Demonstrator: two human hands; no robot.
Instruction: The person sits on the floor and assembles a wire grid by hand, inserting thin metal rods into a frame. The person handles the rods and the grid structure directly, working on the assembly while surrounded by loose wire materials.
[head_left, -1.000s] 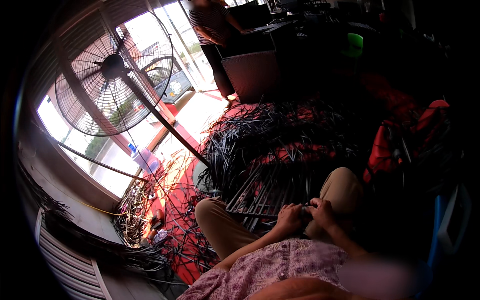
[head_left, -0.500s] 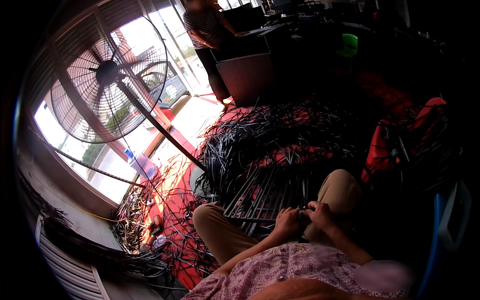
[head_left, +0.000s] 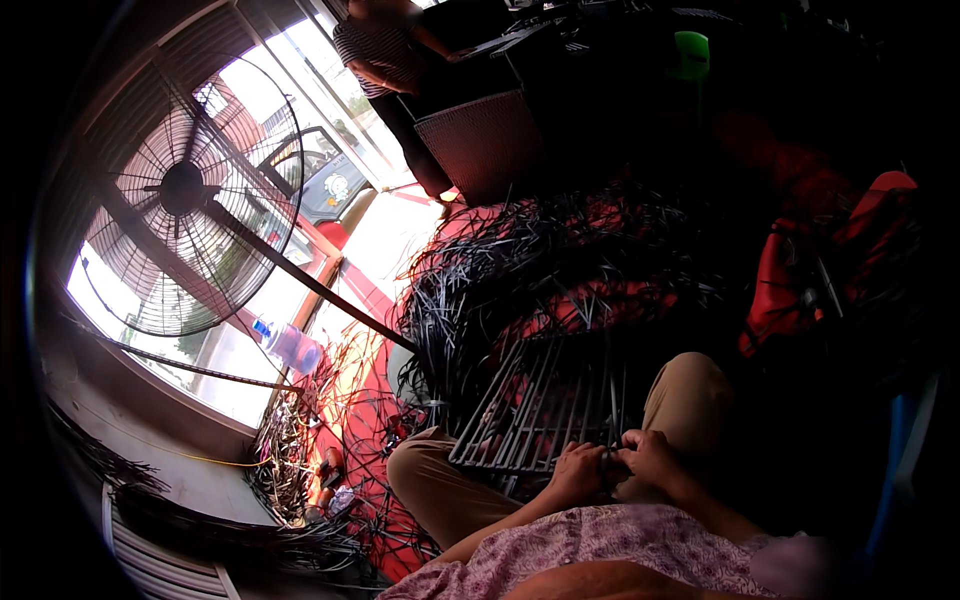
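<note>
Across my lap lies a partly woven piece of dark strips, its strips fanning away from a straight near edge. At the right end of that edge, my left hand is closed, fingers curled over the weave. Close beside it, my right hand is also closed, with thumb and fingers pinched near the left fingertips. Deep shade hides exactly what lies between the right fingertips.
A large heap of loose dark strips covers the red floor ahead. A pedestal fan stands at left by the bright doorway. Beyond, a person in a striped top stands at a table. Red chairs are at right.
The view has tilted slightly, so the fan and doorway sit lower and farther left. Both hands stay together at the edge of the woven piece, with the right fingers slightly shifted.
</note>
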